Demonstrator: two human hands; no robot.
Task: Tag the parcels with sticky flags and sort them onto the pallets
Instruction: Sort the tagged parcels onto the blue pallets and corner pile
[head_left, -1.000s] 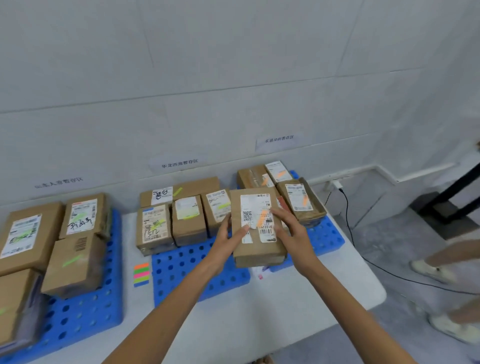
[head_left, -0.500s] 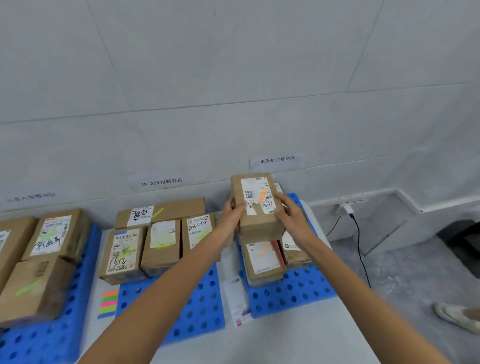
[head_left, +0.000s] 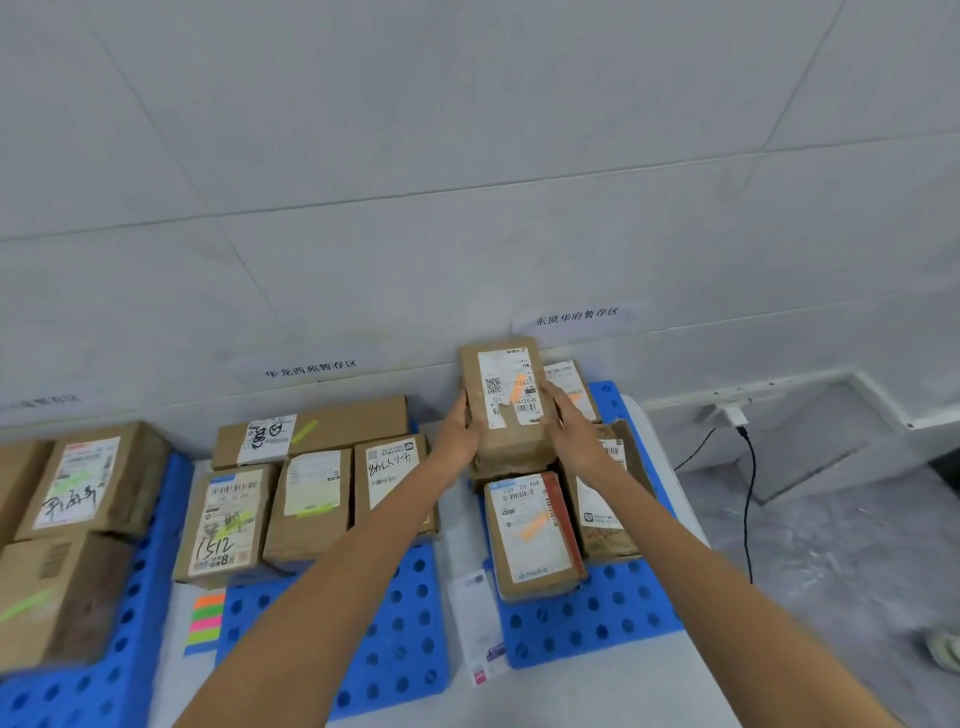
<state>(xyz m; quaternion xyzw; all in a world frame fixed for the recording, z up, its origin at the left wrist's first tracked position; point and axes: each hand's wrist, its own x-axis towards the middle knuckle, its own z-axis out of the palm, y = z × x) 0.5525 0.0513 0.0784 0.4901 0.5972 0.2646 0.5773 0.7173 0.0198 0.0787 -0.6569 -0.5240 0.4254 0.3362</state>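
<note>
Your two bare arms reach forward over a white surface (head_left: 597, 696) set against a pale tiled wall. Your left hand (head_left: 460, 428) and right hand (head_left: 571, 431) grip one brown cardboard parcel (head_left: 511, 436) between them, fingers curled round its left and right sides. An orange sticky flag (head_left: 517, 389) lies across its white shipping label.

You hold the parcel at the back of the right blue pallet (head_left: 587, 623), above another box there; whether it touches that box cannot be told. In front of it on the same pallet lies a second parcel with an orange flag (head_left: 532, 535), and a darker parcel (head_left: 608, 499) sits just beside that, under your right forearm.

The middle blue pallet (head_left: 395, 623) carries four parcels marked with green flags, grouped at its far end. The left blue pallet (head_left: 119, 649) holds more boxes, also green-flagged. Between the left and middle pallets a pad of sticky flags (head_left: 205, 623) in orange, green and pink strips rests on the surface. A white paper slip (head_left: 475, 618) lies between the middle and right pallets. Paper signs with printed characters are stuck to the wall behind the pallets.
</note>
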